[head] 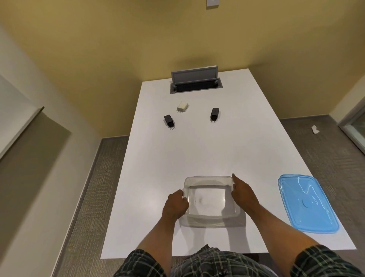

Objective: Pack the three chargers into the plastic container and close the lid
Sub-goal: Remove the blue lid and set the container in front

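Both hands are on the clear container (211, 199) at the near edge of the white worktop (197, 154): left hand (175, 204) curled round its left rim, right hand (244, 192) gripping the right rim. Blue lid (307, 203) lies just right. White charger (182, 106) and two black chargers (169, 120) (214, 114) sit well apart at the far end.

White table (197, 150), long, running away from the viewer toward a yellow wall (138, 39). Grey cable hatch (195, 82) set into the far end of the tabletop, its flap tilted up. Grey carpet (94, 187) on both sides. Crumpled white scrap (315, 129) on the floor at right. Pale wall plate (212, 2) high on the wall.
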Tool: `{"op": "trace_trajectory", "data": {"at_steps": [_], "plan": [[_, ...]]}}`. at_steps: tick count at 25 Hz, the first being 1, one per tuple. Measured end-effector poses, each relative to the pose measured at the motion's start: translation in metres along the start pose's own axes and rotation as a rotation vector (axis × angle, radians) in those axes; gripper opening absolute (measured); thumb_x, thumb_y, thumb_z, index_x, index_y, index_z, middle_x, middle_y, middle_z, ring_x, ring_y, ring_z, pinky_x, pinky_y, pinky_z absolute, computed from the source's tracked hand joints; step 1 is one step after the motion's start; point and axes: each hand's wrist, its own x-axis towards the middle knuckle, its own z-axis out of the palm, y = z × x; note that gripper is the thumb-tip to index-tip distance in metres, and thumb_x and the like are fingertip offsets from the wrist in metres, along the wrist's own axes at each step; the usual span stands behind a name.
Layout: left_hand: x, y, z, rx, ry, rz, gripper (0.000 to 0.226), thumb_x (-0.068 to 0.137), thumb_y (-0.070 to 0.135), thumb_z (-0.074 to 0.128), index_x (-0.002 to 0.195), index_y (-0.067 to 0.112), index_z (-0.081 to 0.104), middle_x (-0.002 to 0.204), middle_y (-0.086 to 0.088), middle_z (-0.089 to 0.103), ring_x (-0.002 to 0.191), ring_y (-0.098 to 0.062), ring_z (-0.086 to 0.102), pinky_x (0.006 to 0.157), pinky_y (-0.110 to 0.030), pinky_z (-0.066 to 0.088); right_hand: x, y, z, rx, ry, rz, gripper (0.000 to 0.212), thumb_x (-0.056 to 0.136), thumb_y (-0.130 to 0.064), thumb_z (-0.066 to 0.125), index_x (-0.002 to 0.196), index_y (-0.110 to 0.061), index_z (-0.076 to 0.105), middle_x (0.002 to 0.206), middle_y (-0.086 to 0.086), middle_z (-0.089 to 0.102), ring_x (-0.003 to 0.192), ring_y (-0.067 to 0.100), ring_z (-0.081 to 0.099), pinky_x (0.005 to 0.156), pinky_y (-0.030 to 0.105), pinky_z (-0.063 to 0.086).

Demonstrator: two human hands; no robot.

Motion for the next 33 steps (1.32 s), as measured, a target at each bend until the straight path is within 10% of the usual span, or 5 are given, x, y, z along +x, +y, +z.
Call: {"op": "trace_trajectory", "data": {"at_steps": [10,16,33], "plan": [[0.005,0.003,-0.007,0.145,0.015,0.031,0.043,0.1,0.038,0.045,0.134,0.015,0.056,0.132,-0.006,0.064,0.121,-0.026,0.061,0.101,-0.037,0.05,0.001,-0.003,-0.004,-0.072,0.027,-0.042,0.055,0.103,-0.019,0.038,0.157,-0.021,0.026,0.153,0.004,0.045,0.138,0.026,0.045,0.107,0.04,0.041],[0.014,0.0,-0.017,0.394,0.209,0.227,0.062,0.106,0.044,0.034,0.159,0.013,0.026,0.167,-0.005,0.025,0.151,-0.022,0.032,0.121,-0.037,0.031,0.0,-0.018,-0.012,-0.23,0.2,-0.152,0.054,0.104,-0.036,0.04,0.155,-0.019,0.031,0.15,0.003,0.049,0.128,0.028,0.053,0.103,0.042,0.041],[0.074,-0.002,-0.06,0.444,0.355,0.288,0.071,0.105,0.048,0.033,0.162,0.01,0.011,0.17,-0.007,0.005,0.158,-0.02,0.007,0.125,-0.033,0.018,0.06,-0.092,-0.005,-0.448,0.168,-0.374,0.061,0.104,-0.044,0.038,0.158,-0.019,0.023,0.16,-0.002,0.036,0.14,0.017,0.041,0.111,0.037,0.034]]}}
